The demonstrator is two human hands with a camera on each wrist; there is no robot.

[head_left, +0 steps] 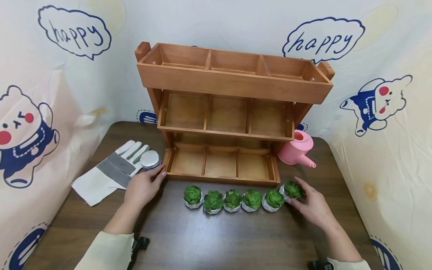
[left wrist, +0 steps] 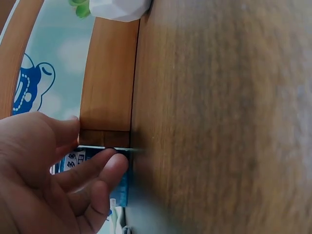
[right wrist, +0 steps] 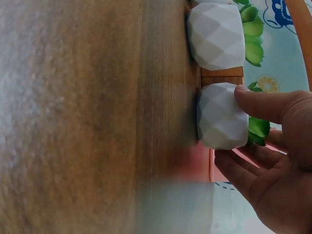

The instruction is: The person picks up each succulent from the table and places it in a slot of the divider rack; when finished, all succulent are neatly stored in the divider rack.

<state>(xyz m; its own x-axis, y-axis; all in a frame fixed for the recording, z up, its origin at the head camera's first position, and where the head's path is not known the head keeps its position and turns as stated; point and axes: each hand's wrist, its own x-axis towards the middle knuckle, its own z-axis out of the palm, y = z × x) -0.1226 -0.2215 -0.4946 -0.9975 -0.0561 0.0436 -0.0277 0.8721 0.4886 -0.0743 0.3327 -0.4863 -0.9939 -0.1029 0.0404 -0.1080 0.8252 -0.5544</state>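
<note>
My left hand (head_left: 143, 187) touches the lower left corner of a three-tier wooden shelf (head_left: 236, 82), thumb at the front board (left wrist: 109, 78) and fingers beside its end. My right hand (head_left: 314, 204) holds a small potted succulent (head_left: 291, 189) between thumb and fingers. In the right wrist view its white faceted pot (right wrist: 222, 117) is upright, low over the tabletop, the thumb at its rim. Leftward from it, several like succulents (head_left: 252, 198) in white pots form a row before the shelf. Each tier of the shelf has three compartments.
A pink watering can (head_left: 297, 148) stands at the shelf's right side, spout toward the front right. On the left lie a white and grey glove (head_left: 114, 168) and a round silver-lidded container (head_left: 150, 159). Printed cloth hangs around the dark wooden table (head_left: 216, 243).
</note>
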